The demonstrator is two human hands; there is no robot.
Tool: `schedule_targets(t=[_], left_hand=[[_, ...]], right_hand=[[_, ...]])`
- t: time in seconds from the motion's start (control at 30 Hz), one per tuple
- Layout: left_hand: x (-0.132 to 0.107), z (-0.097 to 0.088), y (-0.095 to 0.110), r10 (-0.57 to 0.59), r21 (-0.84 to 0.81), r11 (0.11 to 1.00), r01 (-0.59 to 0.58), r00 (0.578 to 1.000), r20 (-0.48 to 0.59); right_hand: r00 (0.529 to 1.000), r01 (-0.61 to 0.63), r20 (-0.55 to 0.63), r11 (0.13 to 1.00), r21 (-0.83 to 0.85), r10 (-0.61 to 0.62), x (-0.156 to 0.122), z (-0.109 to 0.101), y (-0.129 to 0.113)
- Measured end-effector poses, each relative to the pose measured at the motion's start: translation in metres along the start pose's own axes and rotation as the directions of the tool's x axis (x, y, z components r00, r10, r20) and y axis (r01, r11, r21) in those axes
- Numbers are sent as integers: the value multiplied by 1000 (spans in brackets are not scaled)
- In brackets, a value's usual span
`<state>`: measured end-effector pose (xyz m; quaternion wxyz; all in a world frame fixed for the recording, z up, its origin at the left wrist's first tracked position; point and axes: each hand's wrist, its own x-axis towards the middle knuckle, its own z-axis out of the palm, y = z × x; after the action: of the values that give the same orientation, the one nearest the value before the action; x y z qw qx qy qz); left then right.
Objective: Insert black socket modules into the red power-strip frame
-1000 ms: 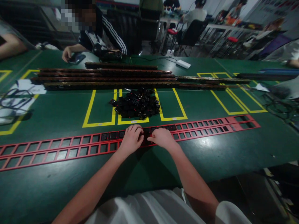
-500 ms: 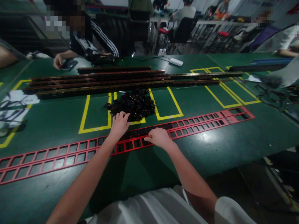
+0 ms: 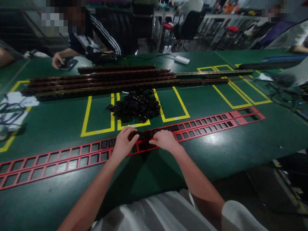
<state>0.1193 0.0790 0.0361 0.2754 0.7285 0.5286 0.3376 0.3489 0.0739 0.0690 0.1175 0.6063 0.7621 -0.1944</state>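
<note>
A long red frame (image 3: 69, 162) with two rows of square openings lies across the green table. Small black square parts (image 3: 104, 144) sit in several of its middle openings. My left hand (image 3: 124, 141) is over the upper row, fingers curled around what looks like a small black part (image 3: 136, 134), mostly hidden. Just to its right, my right hand (image 3: 165, 140) rests on the frame, thumb and fingers closed together; what they hold, if anything, is hidden. Beyond both hands lies a heap of small black parts (image 3: 134, 105).
Long dark strips (image 3: 101, 82) are stacked behind the heap. Yellow tape (image 3: 176, 119) marks rectangles on the table. Across it, a person's hand (image 3: 58, 60) is at a phone (image 3: 69, 64). Cables (image 3: 11, 112) lie at left, and a white box (image 3: 182, 60) stands farther back.
My left hand has come back from the heap to the red frame, near my right hand. The right hand stays at about the same spot on the frame.
</note>
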Motion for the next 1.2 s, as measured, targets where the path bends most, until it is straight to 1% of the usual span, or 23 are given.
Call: schedule_targets(t=[0.1, 0.17, 0.27, 0.37, 0.57, 0.7, 0.83, 0.9, 1.0, 1.2], left_hand=[[-19, 4, 5, -64, -39, 997, 68, 994, 87], [-25, 8, 6, -81, -42, 995, 87, 989, 125], [-28, 16, 5, -93, -16, 995, 96, 986, 141], [-26, 22, 6, -85, 34, 996, 81, 985, 152], [-26, 23, 11, -82, 84, 994, 67, 978, 194], [-27, 21, 14, -100, 183, 981, 61, 971, 216], [-27, 21, 23, -174, 322, 943, 86, 951, 255], [-27, 20, 28, -208, 398, 913, 94, 945, 254], [-28, 18, 34, -210, 457, 887, 68, 941, 267], [-30, 11, 36, -130, 470, 880, -73, 913, 386]], right_hand=[[1000, 1, 2, 1000, 1, -1, 0, -1, 0], [1000, 6, -3, 1000, 1, -6, 1, 0, 0], [1000, 9, -12, 1000, -2, -9, 2, 1, 1], [1000, 9, -24, 1000, -6, -9, 2, 3, 2], [1000, 14, -21, 1000, -1, -14, 2, 3, 2], [1000, 8, -5, 1000, -12, -8, 3, 3, 2], [1000, 5, -5, 1000, -23, -5, 3, 3, 2], [1000, 7, 0, 1000, -22, -7, 3, 3, 2], [1000, 8, 3, 1000, -22, -8, 3, 3, 2], [1000, 5, -3, 1000, -9, -5, 4, 3, 2]])
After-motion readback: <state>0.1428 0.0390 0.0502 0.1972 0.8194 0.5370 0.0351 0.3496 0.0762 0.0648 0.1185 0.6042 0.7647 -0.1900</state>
